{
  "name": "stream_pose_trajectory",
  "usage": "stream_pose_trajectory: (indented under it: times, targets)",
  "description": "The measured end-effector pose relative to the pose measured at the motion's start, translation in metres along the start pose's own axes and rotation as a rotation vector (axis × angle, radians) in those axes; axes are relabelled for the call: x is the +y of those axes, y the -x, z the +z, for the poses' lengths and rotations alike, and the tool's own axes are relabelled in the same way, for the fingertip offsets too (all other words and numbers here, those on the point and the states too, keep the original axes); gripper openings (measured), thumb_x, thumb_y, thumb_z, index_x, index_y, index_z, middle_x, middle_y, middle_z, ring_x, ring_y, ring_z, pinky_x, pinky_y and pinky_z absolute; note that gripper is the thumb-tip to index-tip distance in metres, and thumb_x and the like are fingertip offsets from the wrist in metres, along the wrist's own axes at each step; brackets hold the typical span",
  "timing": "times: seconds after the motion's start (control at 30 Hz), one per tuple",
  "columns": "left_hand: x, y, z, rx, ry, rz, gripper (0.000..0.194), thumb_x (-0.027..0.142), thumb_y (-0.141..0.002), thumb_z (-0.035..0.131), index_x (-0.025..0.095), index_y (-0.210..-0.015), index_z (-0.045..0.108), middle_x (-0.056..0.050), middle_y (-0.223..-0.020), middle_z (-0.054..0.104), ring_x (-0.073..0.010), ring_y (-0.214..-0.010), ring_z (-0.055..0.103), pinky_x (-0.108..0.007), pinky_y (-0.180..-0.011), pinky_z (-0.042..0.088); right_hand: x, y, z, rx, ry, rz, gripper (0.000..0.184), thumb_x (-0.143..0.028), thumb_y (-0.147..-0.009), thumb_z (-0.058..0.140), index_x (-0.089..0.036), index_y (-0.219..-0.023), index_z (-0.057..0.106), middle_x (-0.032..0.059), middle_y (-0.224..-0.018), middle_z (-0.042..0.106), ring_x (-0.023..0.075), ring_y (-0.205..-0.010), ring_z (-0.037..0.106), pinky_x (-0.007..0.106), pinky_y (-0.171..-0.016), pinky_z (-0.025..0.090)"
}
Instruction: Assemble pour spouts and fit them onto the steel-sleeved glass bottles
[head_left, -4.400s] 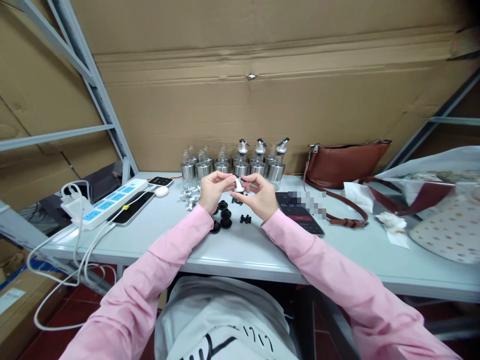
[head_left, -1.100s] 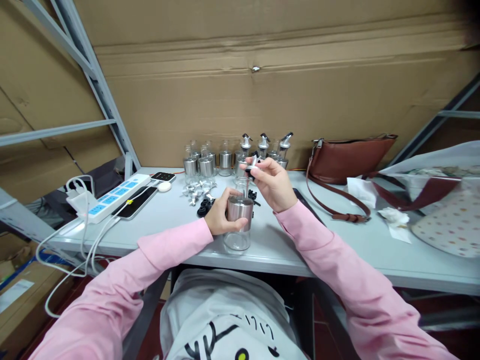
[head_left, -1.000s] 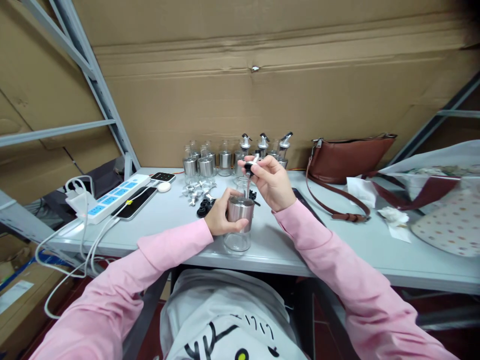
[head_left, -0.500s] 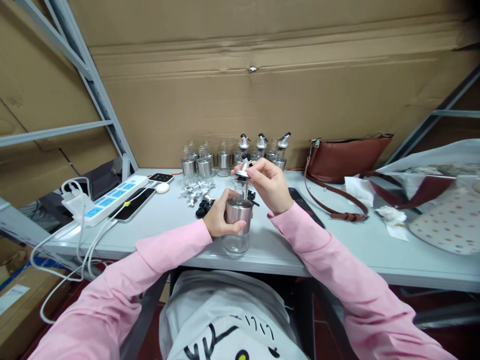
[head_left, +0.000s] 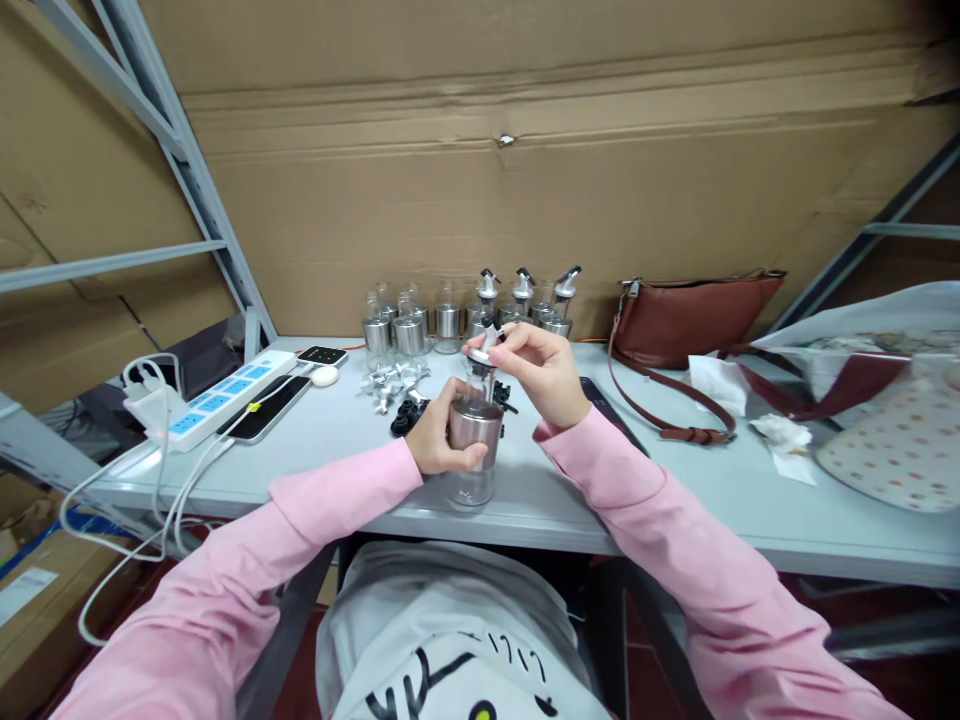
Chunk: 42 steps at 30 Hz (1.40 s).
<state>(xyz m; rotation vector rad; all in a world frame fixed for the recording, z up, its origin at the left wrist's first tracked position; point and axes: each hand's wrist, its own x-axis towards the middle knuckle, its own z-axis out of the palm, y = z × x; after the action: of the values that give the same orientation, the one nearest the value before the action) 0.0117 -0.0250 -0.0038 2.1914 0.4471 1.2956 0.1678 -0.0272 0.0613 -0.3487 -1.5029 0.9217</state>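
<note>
Small workshop or storeroom, it seemed: grey metal rack [head_left: 206, 225] framed the surface [head_left: 330, 415], cardboard sheets [head_left: 420, 210] walled it behind, bottles [head_left: 448, 322] lined its back edge, loose silver parts [head_left: 391, 382] lay heaped before them, power strip [head_left: 234, 400] sat near the left edge.

The bottle [head_left: 476, 425] is clear glass, with a shiny silver metal sleeve wrapped around its upper body and a bare glass base showing below. From here it looks close to upright, leaning only a touch, by the front edge of the bench [head_left: 544, 505]; I can't tell whether its foot is resting there. Its narrow glass neck rises out of the sleeve. Over the mouth sits the pourer [head_left: 481, 356], a pale, silvery disc with a short slanting spout, black at the tip, and black beneath the disc. How deeply it is seated, I can't make out.
</note>
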Motion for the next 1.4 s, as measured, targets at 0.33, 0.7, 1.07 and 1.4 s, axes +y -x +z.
stream_pose_trajectory:
  times: [0.33,0.7,1.07,1.4]
  targets:
    - [-0.002,0.003,0.001,0.034,0.031,0.023,0.051,0.047,-0.062,0.066,0.019,-0.095,0.039,-0.001,-0.08,0.056,-0.0154,-0.066,0.054,-0.029,-0.064,0.042,0.007,0.001,0.004,-0.047,-0.049,0.044,0.023,-0.034,-0.067,0.074,-0.019,-0.063,0.057,0.0022,-0.079,0.07,0.0192,-0.082,0.068,0.038,-0.08,0.051]
    - [0.026,-0.009,-0.015,0.309,-0.032,-0.048,0.051,0.046,-0.069,0.065,0.023,-0.106,0.039,-0.003,-0.1,0.051,-0.0167,-0.084,0.056,-0.03,-0.074,0.047,0.015,-0.009,-0.025,0.196,-0.025,0.107,0.032,-0.048,-0.075,0.061,-0.018,-0.072,0.07,0.006,-0.082,0.072,0.0169,-0.073,0.066,0.034,-0.078,0.052]
    - [-0.044,-0.092,-0.056,0.361,-0.498,-0.466,0.055,0.03,-0.062,0.075,0.019,-0.106,0.044,-0.004,-0.089,0.059,-0.0221,-0.083,0.06,-0.036,-0.079,0.045,0.028,-0.004,-0.019,0.148,0.182,0.143,0.038,-0.054,-0.076,0.058,-0.017,-0.077,0.065,0.0021,-0.068,0.066,0.0132,-0.061,0.06,0.031,-0.069,0.049]
    - [-0.079,-0.097,-0.042,0.207,-0.578,-0.502,0.058,0.022,-0.06,0.076,0.016,-0.107,0.042,-0.012,-0.109,0.057,-0.0276,-0.107,0.056,-0.038,-0.092,0.042,0.034,-0.008,-0.034,0.187,0.26,0.139,0.032,-0.048,-0.074,0.061,-0.018,-0.081,0.063,0.001,-0.065,0.065,0.0131,-0.061,0.059,0.03,-0.066,0.049]
